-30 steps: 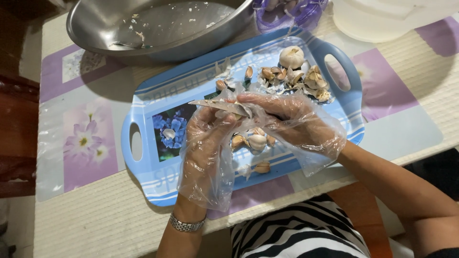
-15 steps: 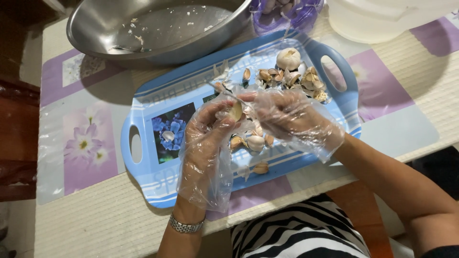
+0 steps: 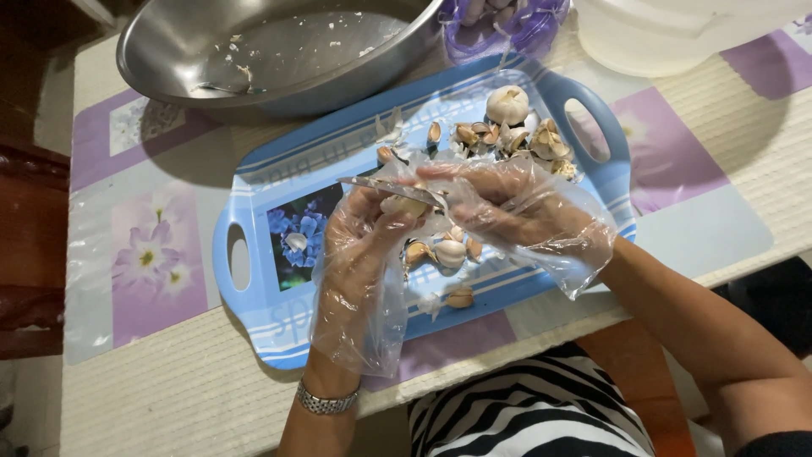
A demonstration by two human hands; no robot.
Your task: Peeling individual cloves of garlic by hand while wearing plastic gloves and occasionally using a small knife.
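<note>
Both my hands wear loose clear plastic gloves over a blue flowered tray. My left hand pinches a pale garlic clove between thumb and fingers. My right hand grips a small knife, its blade pointing left and lying against the top of the clove. Under my hands lie several loose cloves on the tray. A heap of garlic skins and cloves, topped by a whole garlic bulb, sits at the tray's far right corner.
A large steel bowl with bits of residue stands behind the tray. A purple mesh bag of garlic and a white plastic container are at the back right. The table carries a clear-covered floral cloth; its edge is near my body.
My hands have stayed over the tray's middle. The clove has turned in my left fingers and the knife blade has shifted slightly against it.
</note>
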